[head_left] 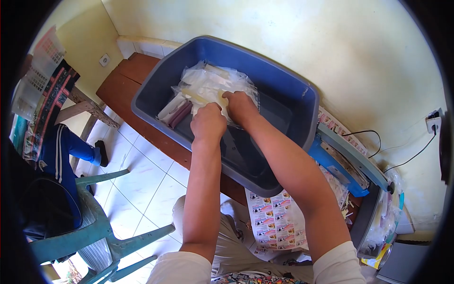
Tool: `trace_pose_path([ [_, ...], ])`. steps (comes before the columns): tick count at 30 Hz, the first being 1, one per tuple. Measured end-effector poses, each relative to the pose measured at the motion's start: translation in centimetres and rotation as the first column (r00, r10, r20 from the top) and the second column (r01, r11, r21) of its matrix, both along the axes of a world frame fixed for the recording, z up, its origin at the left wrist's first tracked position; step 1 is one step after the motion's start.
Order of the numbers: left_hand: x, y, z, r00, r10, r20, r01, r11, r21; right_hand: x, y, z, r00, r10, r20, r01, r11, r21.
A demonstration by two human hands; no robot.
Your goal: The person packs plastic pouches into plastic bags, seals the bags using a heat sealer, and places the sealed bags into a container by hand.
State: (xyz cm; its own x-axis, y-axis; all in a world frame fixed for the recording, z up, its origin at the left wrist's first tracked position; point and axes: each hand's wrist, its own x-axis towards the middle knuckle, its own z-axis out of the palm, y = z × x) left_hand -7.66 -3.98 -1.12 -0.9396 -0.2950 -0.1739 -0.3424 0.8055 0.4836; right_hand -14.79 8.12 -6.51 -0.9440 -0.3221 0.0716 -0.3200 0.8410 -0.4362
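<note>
A large grey-blue plastic tub (pixel 146 110) holds a loose pile of clear plastic packets (pixel 208 80) at its left end. Some of them contain pale yellow or whitish stick-like pieces, and a purple packet (pixel 179 115) lies at the pile's near left edge. My left hand (pixel 209 122) reaches into the tub with fingers closed at the near edge of the plastic. Beside it, my right hand (pixel 240 109) has its thumb and fingers pinched on the clear plastic near a pale yellow piece. The fingertips of both hands are partly hidden.
The tub rests on a brown wooden bench (pixel 125 78) along the wall. Right of it are a blue-and-grey device (pixel 340 161) with a cable, printed label sheets (pixel 274 217) and a bin of plastic (pixel 378 227). A green chair (pixel 80 239) and a seated person (pixel 56 156) are at left.
</note>
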Motion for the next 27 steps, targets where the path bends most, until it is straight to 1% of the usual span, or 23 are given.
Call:
trace_pose_path([
  [3,0.1,-0.1,-0.1,1.000,0.013,0.009,-0.013,1.000,0.006,0.6,-0.5,0.4,1.000,-0.010,-0.028,0.009,1.000,-0.009],
  [5,0.0,-0.1,0.0,1.000,0.024,-0.005,-0.024,1.000,0.019,1.0,-0.4,0.7,0.996,-0.013,-0.094,0.009,0.999,-0.033],
  [9,0.2,0.2,0.0,1.000,0.007,-0.022,-0.006,1.000,0.025,2.5,0.3,3.0,0.986,-0.013,-0.166,0.005,0.999,-0.049],
  [11,0.3,0.3,0.0,0.996,0.023,-0.085,-0.021,1.000,0.020,3.0,1.1,3.9,0.969,0.012,-0.247,-0.038,0.994,-0.101],
  [12,0.4,0.2,-0.1,0.997,0.012,-0.082,-0.010,1.000,0.023,3.7,1.7,4.5,0.970,0.002,-0.244,-0.027,0.995,-0.098],
  [14,0.5,0.3,-0.4,0.962,-0.050,-0.270,0.074,0.994,0.079,5.2,3.3,5.8,0.952,-0.007,-0.307,-0.041,0.988,-0.152],
  [15,0.9,0.6,0.1,0.931,-0.114,-0.348,0.144,0.988,0.063,6.2,4.3,6.7,0.952,-0.020,-0.306,-0.027,0.989,-0.148],
  [16,1.0,1.1,-0.1,0.929,-0.127,-0.348,0.160,0.985,0.066,7.4,5.4,7.4,0.932,-0.035,-0.362,-0.032,0.983,-0.178],
  [17,1.1,1.6,-0.2,0.864,-0.166,-0.475,0.240,0.965,0.101,8.7,6.4,8.2,0.907,-0.052,-0.417,-0.039,0.978,-0.206],
  [18,1.6,2.4,0.3,0.781,-0.189,-0.596,0.322,0.938,0.125,9.8,7.7,8.7,0.906,-0.064,-0.419,-0.025,0.979,-0.202],
  [19,2.1,3.3,0.8,0.776,-0.200,-0.598,0.338,0.933,0.127,10.9,9.0,9.2,0.897,-0.081,-0.435,-0.035,0.967,-0.253],
  [20,2.8,4.3,1.2,0.753,-0.202,-0.627,0.386,0.906,0.172,12.1,10.3,9.7,0.887,-0.101,-0.450,-0.045,0.952,-0.304],
  [21,3.7,5.4,1.9,0.729,-0.200,-0.655,0.434,0.875,0.215,13.5,11.5,10.4,0.875,-0.101,-0.474,-0.059,0.949,-0.310],
  [22,4.6,6.5,2.3,0.726,-0.213,-0.654,0.448,0.868,0.214,15.0,12.7,11.0,0.873,-0.116,-0.474,-0.043,0.949,-0.311],
  [24,6.3,8.8,3.2,0.632,-0.211,-0.746,0.611,0.727,0.312,17.9,14.8,12.0,0.868,-0.149,-0.474,-0.027,0.939,-0.344],
  [25,7.2,9.8,3.7,0.623,-0.223,-0.750,0.624,0.719,0.305,19.4,15.9,12.6,0.862,-0.163,-0.480,-0.016,0.937,-0.348],
  [27,9.4,11.8,4.5,0.596,-0.273,-0.755,0.695,0.646,0.315,22.5,17.9,13.2,0.879,-0.219,-0.424,0.072,0.939,-0.336],
])
